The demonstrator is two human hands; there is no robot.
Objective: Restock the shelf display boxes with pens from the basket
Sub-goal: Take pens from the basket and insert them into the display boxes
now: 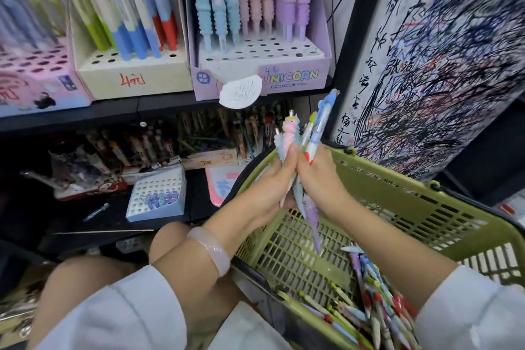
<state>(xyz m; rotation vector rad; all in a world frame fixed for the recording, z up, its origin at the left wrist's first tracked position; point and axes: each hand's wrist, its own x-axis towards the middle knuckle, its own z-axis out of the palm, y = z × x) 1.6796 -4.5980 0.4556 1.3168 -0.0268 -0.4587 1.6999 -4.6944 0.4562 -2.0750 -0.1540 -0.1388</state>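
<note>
A bunch of pens [306, 136] stands upright between my two hands above the green basket [397, 193]. My left hand [267, 187] grips the bunch from the left, and my right hand [321, 182] grips it from the right. The bunch holds pastel unicorn pens and a blue-and-white pen. More loose pens [366, 301] lie in the basket's near corner. On the upper shelf stands the purple UNICORN display box [292, 77], with a back row of blue, pink and purple pens and many vacant holes. A cream display box [133, 71] holds blue, red and green pens.
A pink display box [37, 85] sits at the upper left. The lower shelf carries a small white holed box [156, 196] and crowded pen boxes [216, 133] behind it. A scribbled test board [443, 51] rises on the right. My knees [170, 239] are below the shelf.
</note>
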